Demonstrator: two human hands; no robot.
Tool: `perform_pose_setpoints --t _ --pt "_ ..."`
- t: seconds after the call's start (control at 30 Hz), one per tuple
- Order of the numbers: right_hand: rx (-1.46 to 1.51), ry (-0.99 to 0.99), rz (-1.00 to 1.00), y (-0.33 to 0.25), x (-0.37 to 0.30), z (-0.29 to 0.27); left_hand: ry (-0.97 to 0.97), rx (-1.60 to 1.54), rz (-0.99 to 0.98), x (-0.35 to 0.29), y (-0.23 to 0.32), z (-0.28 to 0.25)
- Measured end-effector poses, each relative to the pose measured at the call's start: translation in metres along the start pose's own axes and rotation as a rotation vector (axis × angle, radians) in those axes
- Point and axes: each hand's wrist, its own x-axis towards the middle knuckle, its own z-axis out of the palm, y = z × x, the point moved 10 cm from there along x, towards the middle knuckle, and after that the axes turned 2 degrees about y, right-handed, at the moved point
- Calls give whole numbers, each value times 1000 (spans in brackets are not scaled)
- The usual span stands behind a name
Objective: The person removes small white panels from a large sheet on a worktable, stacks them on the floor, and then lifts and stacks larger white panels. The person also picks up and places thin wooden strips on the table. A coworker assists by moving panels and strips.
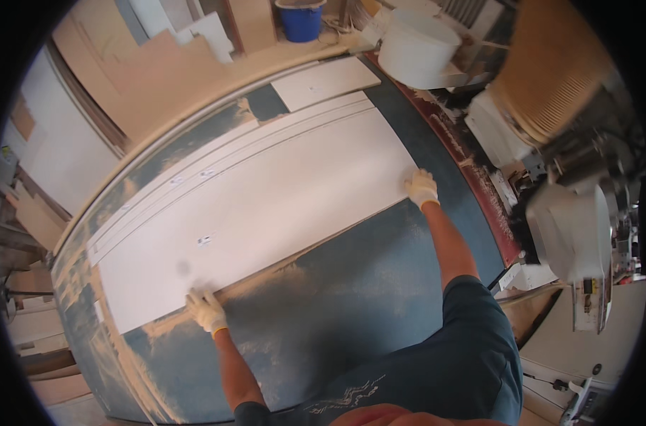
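Observation:
A large white board (pixel 287 192) lies flat on a worn dark green table (pixel 316 312) dusted with sawdust. My left hand (pixel 205 310), in a pale work glove, grips its near edge toward the left, with the fingertips over the top face. At the near right corner my right hand (pixel 422 187), gloved alike, is closed on the edge. The undersides of both grips are hidden. Narrow white strips (pixel 195 167) lie along the far side of the board, and small labels (pixel 204 241) stick to the white faces.
Another white panel (pixel 326 84) rests at the table's far end. Along the right side are a dark red strip (pixel 472 177) and machinery with a ribbed tan filter (pixel 550 78). A blue bucket (pixel 301 23) stands beyond. Panels (pixel 138 85) lean at the far left.

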Motion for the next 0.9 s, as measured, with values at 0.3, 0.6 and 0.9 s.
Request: perform_pose_setpoints --t 0.3,0.6,0.9 --pt "42 -26 387 32 73 48 152 125 122 10 32 44" --pt "656 -393 492 109 -76 18 71 -439 -412 -61 -34 -21" --pt "1436 -527 583 140 -381 -36 -627 -1905 -717 -224 -47 9"
